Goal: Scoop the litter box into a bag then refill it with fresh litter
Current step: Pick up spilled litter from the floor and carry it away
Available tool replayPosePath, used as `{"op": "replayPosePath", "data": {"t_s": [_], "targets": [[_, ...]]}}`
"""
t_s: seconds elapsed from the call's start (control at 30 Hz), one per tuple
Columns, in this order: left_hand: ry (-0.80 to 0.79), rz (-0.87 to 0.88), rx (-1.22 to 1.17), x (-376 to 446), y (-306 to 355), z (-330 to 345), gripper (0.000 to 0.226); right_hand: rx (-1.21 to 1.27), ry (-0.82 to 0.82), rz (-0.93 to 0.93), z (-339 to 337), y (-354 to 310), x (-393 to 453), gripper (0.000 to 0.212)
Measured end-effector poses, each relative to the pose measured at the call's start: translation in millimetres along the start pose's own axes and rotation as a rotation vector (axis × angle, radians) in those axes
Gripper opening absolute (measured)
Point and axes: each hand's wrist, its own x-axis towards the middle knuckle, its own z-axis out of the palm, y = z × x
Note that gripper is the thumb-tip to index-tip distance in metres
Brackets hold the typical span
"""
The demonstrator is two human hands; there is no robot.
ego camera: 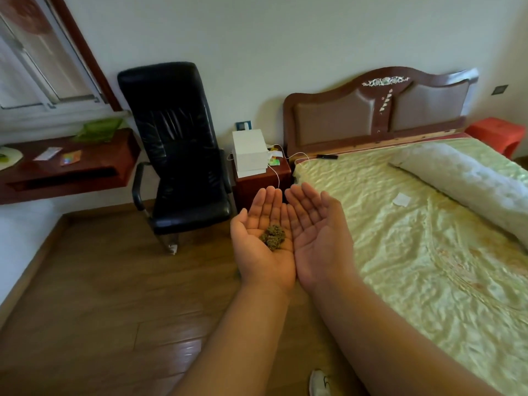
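Beside the bed [414, 252], both hands lie open, left hand [261, 238] cupping a litter clump [273, 237], right hand [320, 232] bare; bagging seems next, though no bag shows.

A small brownish-green litter clump [273, 237] rests on the upturned left palm.

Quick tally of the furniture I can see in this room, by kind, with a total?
Black leather office chair: 1
Bed with green quilted cover: 1
Dark wooden nightstand: 1
Red-brown wooden desk: 1
Red plastic stool: 1
Total: 5
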Motion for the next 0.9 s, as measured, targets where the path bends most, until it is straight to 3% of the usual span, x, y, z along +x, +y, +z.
{"op": "replayPosePath", "data": {"t_s": [0.47,0.9], "targets": [[0.033,0.163,-0.107,169,4,65,0.046,-0.07,-0.104,0.169,56,-7,196,0.035],[0.028,0.073,-0.055,316,41,89,0.044,-0.067,-0.05,0.062,99,34,317,0.036]]}}
